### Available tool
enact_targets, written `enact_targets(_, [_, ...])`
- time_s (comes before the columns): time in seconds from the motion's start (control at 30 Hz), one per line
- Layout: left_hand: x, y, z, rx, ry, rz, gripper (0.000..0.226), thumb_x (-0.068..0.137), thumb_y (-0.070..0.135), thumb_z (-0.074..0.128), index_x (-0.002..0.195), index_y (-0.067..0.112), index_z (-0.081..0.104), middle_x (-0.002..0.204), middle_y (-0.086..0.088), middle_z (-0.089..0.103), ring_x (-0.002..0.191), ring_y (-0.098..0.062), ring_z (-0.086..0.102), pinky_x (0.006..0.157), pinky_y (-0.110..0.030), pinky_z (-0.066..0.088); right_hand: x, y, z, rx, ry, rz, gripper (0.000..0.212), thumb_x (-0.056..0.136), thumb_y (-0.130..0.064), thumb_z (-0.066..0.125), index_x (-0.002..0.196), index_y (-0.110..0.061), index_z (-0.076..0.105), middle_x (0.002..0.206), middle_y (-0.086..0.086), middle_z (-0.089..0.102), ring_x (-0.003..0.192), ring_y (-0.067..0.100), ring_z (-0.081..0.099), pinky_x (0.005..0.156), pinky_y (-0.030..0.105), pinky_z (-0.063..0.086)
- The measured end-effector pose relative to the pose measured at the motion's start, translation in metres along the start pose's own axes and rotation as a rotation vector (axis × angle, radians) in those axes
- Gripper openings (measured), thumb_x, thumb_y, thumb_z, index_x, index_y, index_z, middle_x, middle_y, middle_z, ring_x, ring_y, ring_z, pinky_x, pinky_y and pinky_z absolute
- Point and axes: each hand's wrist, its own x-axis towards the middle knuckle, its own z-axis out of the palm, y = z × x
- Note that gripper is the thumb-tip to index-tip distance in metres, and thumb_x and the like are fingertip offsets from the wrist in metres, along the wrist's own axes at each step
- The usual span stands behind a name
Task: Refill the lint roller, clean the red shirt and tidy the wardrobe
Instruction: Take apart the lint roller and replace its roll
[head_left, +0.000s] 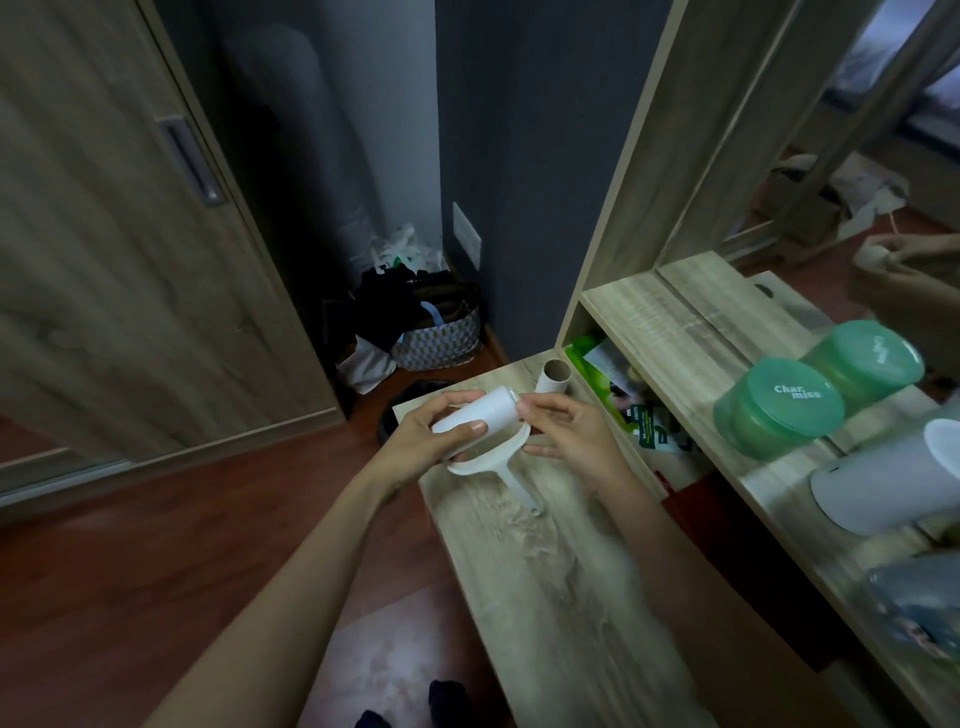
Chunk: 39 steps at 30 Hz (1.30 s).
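- left hand (426, 436) at centre frame, above the far end of the table (561, 597); fingers curled round the white roll (478, 413), thumb across its near side; firm grip
- right hand (566, 434) just at 3 o'clock of the roll; thumb and forefinger pinch the roll's right end; other fingers loosely stretched out below
- white roll lies roughly level between both hands, right end tipped a little up; held off the table
- roller handle (506, 467) directly at 6 o'clock of the roll; white, curved guard under the hands, stem pointing to 5 o'clock along the table; cannot tell whether it rests on the table or the left fingers carry it
- cardboard tube (553, 376) stands upright on the table at 1 o'clock of the roll; bare, apart from both hands
- shelf (670, 322) at 3 o'clock of the table; green tub (779, 408) and white tub (872, 483) on it, against the mirror (831, 182)
- compartment under the shelf holds packets and something dark red; cannot tell what it is
- wardrobe door (130, 260) at 9 o'clock; bags (436, 332) on the floor at 12 o'clock, in the corner beyond the table
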Motion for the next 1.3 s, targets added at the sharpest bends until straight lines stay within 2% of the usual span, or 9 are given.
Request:
enact_targets(0.17, [-0.003, 0.012, -0.007, 0.024, -0.062, 0.017, 0.034, 0.086, 0.018, 0.071, 0.119, 0.025, 0.064, 0.121, -0.011, 0.062, 0.09, -0.009, 0.064, 0.071, -0.025, 0.054, -0.005, -0.008, -0.001, 0.022, -0.03, -0.006, 0.02, 0.081, -0.02, 0.072, 0.1, -0.016, 0.071, 0.102, 0.01, 0.07, 0.087, 0.014, 0.071, 0.07, 0.03, 0.06])
enact_targets(0.3, [-0.004, 0.016, -0.009, 0.049, -0.065, 0.037, 0.035, 0.085, 0.02, 0.072, 0.119, 0.026, 0.065, 0.121, -0.015, 0.061, 0.093, -0.015, 0.064, 0.071, -0.026, 0.054, -0.008, -0.013, 0.0, 0.044, -0.021, -0.014, 0.016, 0.08, -0.019, 0.074, 0.095, -0.02, 0.072, 0.099, 0.005, 0.072, 0.087, 0.012, 0.071, 0.07, 0.03, 0.06])
enact_targets(0.37, [-0.006, 0.017, -0.009, 0.06, -0.059, 0.042, 0.035, 0.084, 0.02, 0.073, 0.117, 0.027, 0.065, 0.119, -0.015, 0.062, 0.091, -0.015, 0.063, 0.072, -0.027, 0.054, -0.008, -0.015, -0.001, 0.038, -0.027, -0.012, 0.018, 0.08, -0.015, 0.073, 0.097, -0.017, 0.072, 0.098, 0.005, 0.072, 0.085, 0.012, 0.072, 0.07, 0.029, 0.06])
enact_targets(0.53, [-0.009, 0.019, -0.01, 0.089, -0.08, 0.045, 0.032, 0.081, 0.018, 0.076, 0.11, 0.028, 0.068, 0.122, -0.005, 0.063, 0.1, -0.017, 0.063, 0.087, -0.042, 0.054, -0.004, -0.017, -0.007, -0.044, -0.065, 0.024, 0.022, 0.078, -0.01, 0.074, 0.1, -0.005, 0.07, 0.1, 0.012, 0.071, 0.087, 0.018, 0.071, 0.07, 0.028, 0.06])
enact_targets(0.6, [-0.01, 0.019, -0.009, 0.09, -0.086, 0.049, 0.033, 0.08, 0.017, 0.076, 0.11, 0.026, 0.068, 0.124, -0.003, 0.063, 0.101, -0.017, 0.062, 0.088, -0.044, 0.052, -0.003, -0.019, -0.008, -0.079, -0.076, 0.031, 0.02, 0.078, -0.007, 0.073, 0.098, -0.002, 0.069, 0.095, 0.012, 0.071, 0.084, 0.017, 0.071, 0.068, 0.027, 0.06])
enact_targets(0.77, [-0.011, 0.025, -0.004, 0.168, -0.084, 0.123, 0.035, 0.081, 0.017, 0.076, 0.114, 0.027, 0.068, 0.118, 0.006, 0.065, 0.106, -0.015, 0.061, 0.088, -0.032, 0.051, 0.001, -0.024, -0.006, -0.187, -0.095, 0.007, 0.009, 0.08, -0.002, 0.069, 0.084, -0.009, 0.066, 0.09, 0.013, 0.067, 0.082, 0.019, 0.068, 0.064, 0.028, 0.06])
enact_targets(0.93, [-0.012, 0.033, 0.0, 0.447, -0.065, 0.317, 0.047, 0.074, 0.043, 0.076, 0.119, 0.042, 0.061, 0.116, 0.008, 0.066, 0.1, -0.014, 0.06, 0.088, -0.036, 0.05, 0.005, -0.03, -0.004, -0.239, -0.098, 0.002, 0.009, 0.081, 0.0, 0.063, 0.083, -0.008, 0.063, 0.088, 0.014, 0.064, 0.078, 0.019, 0.066, 0.063, 0.034, 0.061])
enact_targets(1.13, [-0.016, 0.04, 0.001, 0.575, -0.039, 0.476, 0.052, 0.078, 0.042, 0.074, 0.127, 0.039, 0.057, 0.124, 0.016, 0.062, 0.11, -0.009, 0.059, 0.091, -0.034, 0.05, 0.006, -0.037, -0.004, -0.243, -0.116, -0.004, 0.01, 0.08, 0.001, 0.062, 0.084, -0.008, 0.064, 0.085, 0.013, 0.065, 0.076, 0.02, 0.066, 0.06, 0.033, 0.06])
enact_targets(1.3, [-0.017, 0.043, 0.002, 0.651, -0.035, 0.542, 0.052, 0.082, 0.033, 0.075, 0.131, 0.03, 0.057, 0.124, 0.014, 0.063, 0.109, -0.003, 0.058, 0.092, -0.025, 0.048, 0.003, -0.04, -0.003, -0.236, -0.132, -0.01, 0.01, 0.081, 0.001, 0.062, 0.089, -0.004, 0.064, 0.088, 0.013, 0.066, 0.078, 0.02, 0.066, 0.058, 0.031, 0.059])
